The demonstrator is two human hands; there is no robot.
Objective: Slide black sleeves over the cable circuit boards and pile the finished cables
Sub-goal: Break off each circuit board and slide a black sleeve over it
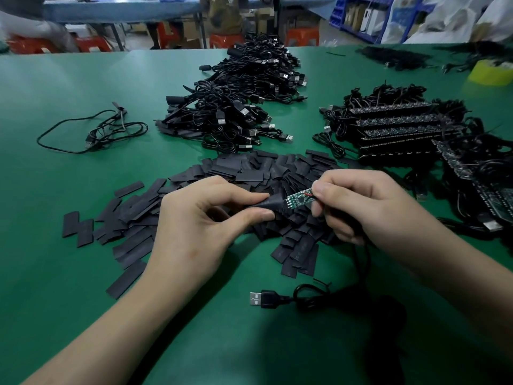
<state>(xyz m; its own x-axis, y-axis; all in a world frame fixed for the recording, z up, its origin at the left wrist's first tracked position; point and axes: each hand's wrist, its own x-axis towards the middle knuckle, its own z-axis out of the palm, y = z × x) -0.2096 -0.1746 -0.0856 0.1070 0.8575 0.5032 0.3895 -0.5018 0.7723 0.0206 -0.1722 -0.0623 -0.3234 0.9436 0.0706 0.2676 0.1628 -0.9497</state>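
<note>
Two hands worked above loose sleeves (249,173) on the desk (83,79): the left hand (194,218) pinched a black sleeve (270,204) in a closed grip, the right hand (361,207) pinched the circuit board (298,198) by its wired end. Sleeve mouth met board tip. A flattened mouth might snag a corner; pushing might strain the red wire (307,193). Fingers hid how deep the board sat.

Black sleeve (268,204) partly over green circuit board (298,200); finished cable pile (236,101) beyond.
</note>
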